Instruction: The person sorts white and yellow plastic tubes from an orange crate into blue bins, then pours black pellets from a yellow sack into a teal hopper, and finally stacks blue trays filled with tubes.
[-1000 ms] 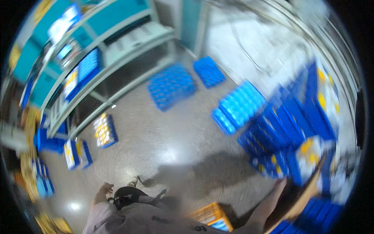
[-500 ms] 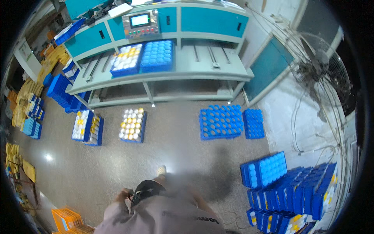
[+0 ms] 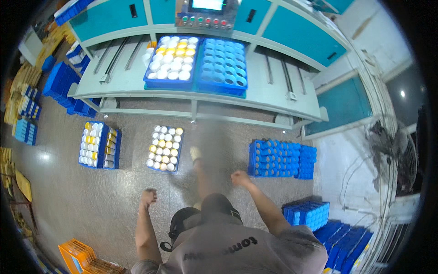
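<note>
My left hand point(image 3: 148, 197) hangs over the floor in a loose fist, with nothing seen in it. My right hand point(image 3: 239, 178) is held forward, also curled closed and holding nothing that I can see. Nearest to the left hand is a blue crate of white and yellow round-topped pieces point(image 3: 164, 149) on the floor ahead. To the right of my right hand sits a blue crate of blue open-ended tubes point(image 3: 275, 158). Neither hand touches a crate. On the bench ahead, a crate of white and yellow pieces point(image 3: 172, 60) stands beside a crate of light-blue tubes point(image 3: 222, 66).
The pale metal bench point(image 3: 137, 97) has rails and a control panel point(image 3: 206, 17) with buttons. Two crates point(image 3: 97, 145) stand at left on the floor. Stacked blue crates point(image 3: 340, 244) line the right, near a fan point(image 3: 393, 155). An orange crate point(image 3: 76, 255) sits lower left.
I have stepped closer to the bench, which now looks larger. Both forearms have swung out into view; before, the right hand was hidden and the left was by my body.
</note>
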A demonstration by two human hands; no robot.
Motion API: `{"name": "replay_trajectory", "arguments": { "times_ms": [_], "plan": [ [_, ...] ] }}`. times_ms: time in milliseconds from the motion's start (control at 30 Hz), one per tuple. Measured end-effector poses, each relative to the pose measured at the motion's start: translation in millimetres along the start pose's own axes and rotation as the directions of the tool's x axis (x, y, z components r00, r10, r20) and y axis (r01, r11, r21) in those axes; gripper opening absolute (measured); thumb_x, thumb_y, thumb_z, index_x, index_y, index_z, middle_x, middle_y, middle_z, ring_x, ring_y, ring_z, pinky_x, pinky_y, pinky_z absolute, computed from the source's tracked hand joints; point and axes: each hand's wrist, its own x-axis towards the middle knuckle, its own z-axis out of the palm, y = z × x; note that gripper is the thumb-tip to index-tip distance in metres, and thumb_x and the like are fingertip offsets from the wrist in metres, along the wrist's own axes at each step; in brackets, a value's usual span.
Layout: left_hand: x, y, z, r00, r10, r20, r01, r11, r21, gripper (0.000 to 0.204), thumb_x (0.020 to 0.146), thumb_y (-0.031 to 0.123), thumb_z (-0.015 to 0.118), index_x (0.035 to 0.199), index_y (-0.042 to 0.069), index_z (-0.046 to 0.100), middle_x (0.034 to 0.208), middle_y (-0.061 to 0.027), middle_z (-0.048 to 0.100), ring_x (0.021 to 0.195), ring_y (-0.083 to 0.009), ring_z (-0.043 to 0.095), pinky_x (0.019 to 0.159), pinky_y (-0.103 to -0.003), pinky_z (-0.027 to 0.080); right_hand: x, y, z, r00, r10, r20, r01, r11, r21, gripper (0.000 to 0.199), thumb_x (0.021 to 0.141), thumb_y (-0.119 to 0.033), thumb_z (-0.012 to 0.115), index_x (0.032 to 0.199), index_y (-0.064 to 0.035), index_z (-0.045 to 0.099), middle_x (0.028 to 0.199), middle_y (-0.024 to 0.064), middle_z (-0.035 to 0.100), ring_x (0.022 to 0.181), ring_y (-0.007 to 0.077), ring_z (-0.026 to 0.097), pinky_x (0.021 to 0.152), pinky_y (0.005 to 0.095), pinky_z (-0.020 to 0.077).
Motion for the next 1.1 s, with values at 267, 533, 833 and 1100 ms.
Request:
{"name": "replay_trajectory", "arguments": {
  "times_ms": [267,533,833,1100],
  "plan": [
    [150,424,2,0.652,0.735,-0.184,-0.601,0.649,0.466,0.046,0.087,0.028,0.067,0.117,-0.007,0.064,0.106,-0.0248,0.07,0.098,-0.0336,0.07,0.086,-0.04,0.052,187,-466,-23,0.691,-0.685,-0.229,0.63,0.727,-0.273,0.035,0.087,-0.018,0.068,0.118,-0.0023,0.06,0.109,0.0144,0.069,0.094,0.029,0.068,0.083,0.0391,0.0525],
    [225,560,50,0.999,0.021,0.027,0.009,0.595,-0.803,0.056,0.087,0.033,0.07,0.133,0.006,0.052,0.12,-0.0136,0.06,0.104,-0.0315,0.058,0.093,-0.054,0.049,312,-588,-61,0.653,-0.611,-0.447,0.651,0.755,-0.081,0.035,0.086,-0.016,0.068,0.116,-0.0014,0.061,0.11,0.017,0.066,0.095,0.0292,0.066,0.083,0.0397,0.0519],
    [137,559,39,0.985,0.171,0.031,-0.054,0.47,-0.881,0.032,0.093,0.023,0.067,0.114,0.0,0.059,0.099,-0.0108,0.066,0.083,-0.0197,0.066,0.071,-0.036,0.058,330,-581,-93,0.755,-0.441,-0.485,0.419,0.894,-0.159,0.062,0.095,-0.037,0.056,0.136,0.0082,0.044,0.136,0.0295,0.049,0.124,0.0421,0.05,0.104,0.0419,0.0398],
    [74,413,-11,0.988,0.002,-0.153,-0.112,0.692,-0.713,0.031,0.083,0.012,0.072,0.11,-0.002,0.062,0.094,-0.011,0.069,0.072,-0.0198,0.068,0.057,-0.032,0.055,302,-540,-36,0.998,-0.001,-0.068,0.037,0.844,0.536,0.044,0.086,-0.013,0.063,0.119,0.0141,0.056,0.114,0.0199,0.065,0.099,0.0297,0.065,0.085,0.0394,0.0524]
  ]
}}
